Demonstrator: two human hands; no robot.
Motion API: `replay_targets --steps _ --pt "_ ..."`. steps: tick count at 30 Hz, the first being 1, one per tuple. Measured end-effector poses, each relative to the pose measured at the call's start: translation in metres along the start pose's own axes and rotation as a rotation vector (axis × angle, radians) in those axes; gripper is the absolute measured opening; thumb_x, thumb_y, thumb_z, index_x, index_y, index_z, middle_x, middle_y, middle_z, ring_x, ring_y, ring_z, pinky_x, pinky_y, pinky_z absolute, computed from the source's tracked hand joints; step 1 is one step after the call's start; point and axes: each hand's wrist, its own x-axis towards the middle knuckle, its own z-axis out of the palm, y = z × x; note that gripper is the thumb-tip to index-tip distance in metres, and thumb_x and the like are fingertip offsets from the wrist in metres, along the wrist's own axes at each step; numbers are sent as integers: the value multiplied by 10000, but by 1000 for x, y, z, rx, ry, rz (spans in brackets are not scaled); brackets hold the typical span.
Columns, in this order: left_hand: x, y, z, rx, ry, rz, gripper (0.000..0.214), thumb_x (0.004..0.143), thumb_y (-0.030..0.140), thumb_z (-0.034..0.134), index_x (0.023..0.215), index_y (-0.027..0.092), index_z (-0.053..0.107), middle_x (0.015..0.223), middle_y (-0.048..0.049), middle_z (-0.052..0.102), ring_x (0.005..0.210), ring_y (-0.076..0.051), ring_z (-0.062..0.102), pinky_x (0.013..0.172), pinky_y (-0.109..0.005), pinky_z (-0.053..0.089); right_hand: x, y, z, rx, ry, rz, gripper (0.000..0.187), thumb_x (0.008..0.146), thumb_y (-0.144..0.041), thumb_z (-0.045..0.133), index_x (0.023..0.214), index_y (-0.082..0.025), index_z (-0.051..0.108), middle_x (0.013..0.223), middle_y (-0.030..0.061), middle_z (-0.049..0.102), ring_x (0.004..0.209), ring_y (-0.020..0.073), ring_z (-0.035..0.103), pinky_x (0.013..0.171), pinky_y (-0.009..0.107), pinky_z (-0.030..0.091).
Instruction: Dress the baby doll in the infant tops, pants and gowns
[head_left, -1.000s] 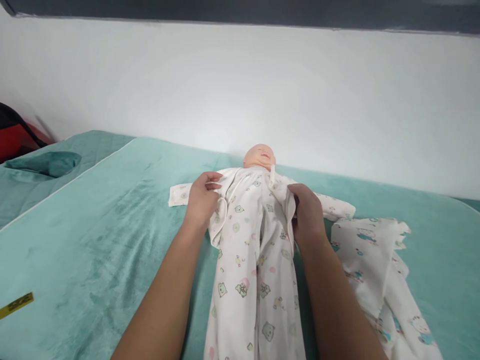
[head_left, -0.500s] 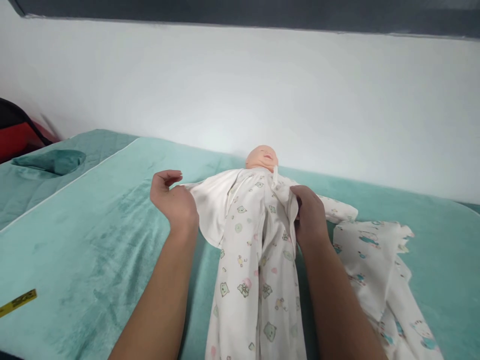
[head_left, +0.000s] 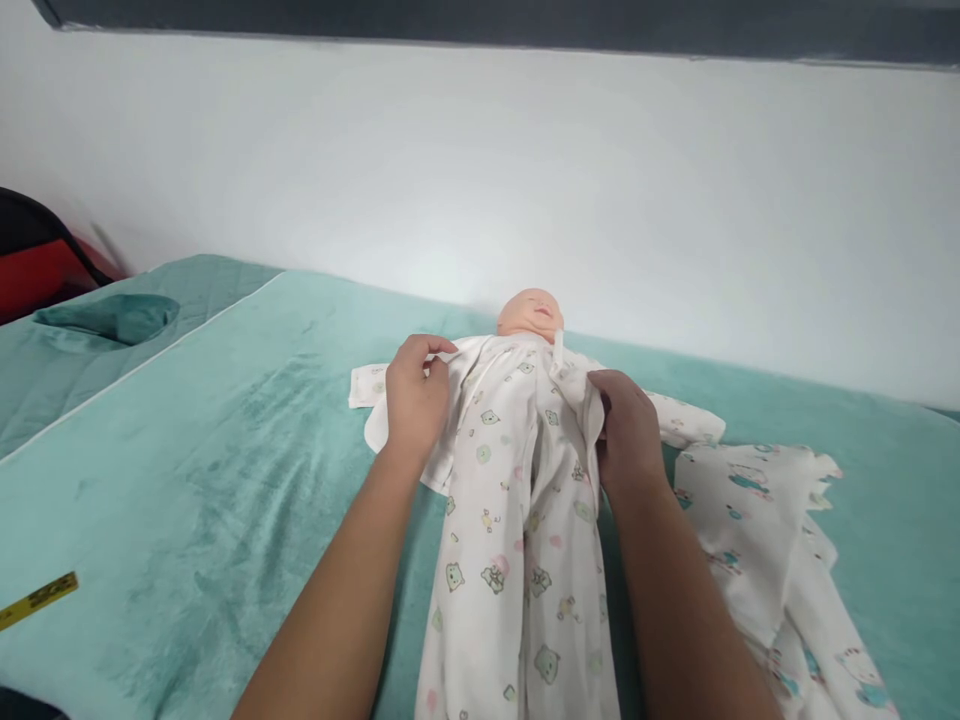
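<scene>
Pinching the romper (head_left: 517, 540) — left hand (head_left: 415, 402) and right hand (head_left: 628, 435) both closed on it.

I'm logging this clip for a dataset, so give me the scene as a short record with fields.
Surface: teal mat
Doll: on its back, head toward the wall, in a white printed sleepsuit
Left hand: grips a flap of the sleepsuit by the doll's shoulder
Right hand: grips its front edge at the chest
Nearby: printed cloth on the right, yellow tape at far left
</scene>
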Motion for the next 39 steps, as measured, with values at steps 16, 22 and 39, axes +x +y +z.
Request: replay_targets --steps 16,22,39 --pt "-5 -7 12 177 -311 175 334 846 80 415 1009 225 667 1103 -23 697 1111 -205 590 992 -387 468 1 1 1 76 40 48 159 677 -276 611 615 -217 476 556 -67 341 511 98 291 459 263 249" --pt "-5 -4 10 141 -290 187 301 897 140 425 1043 235 670 1126 -15 702 1110 -197 606 1009 -388 475 0 2 0 45 15 47 209 706 -303 586 608 -234 415 521 -73 272 491 107 247 449 277 224" --pt "-8 -7 18 114 -501 174 396 977 312 363 1299 231 579 1493 -37 474 1435 -187 353 1204 -398 276 0 20 -25 46 101 -2 154 682 -309 648 645 -202 544 572 -60 438 526 106 402 484 251 331"
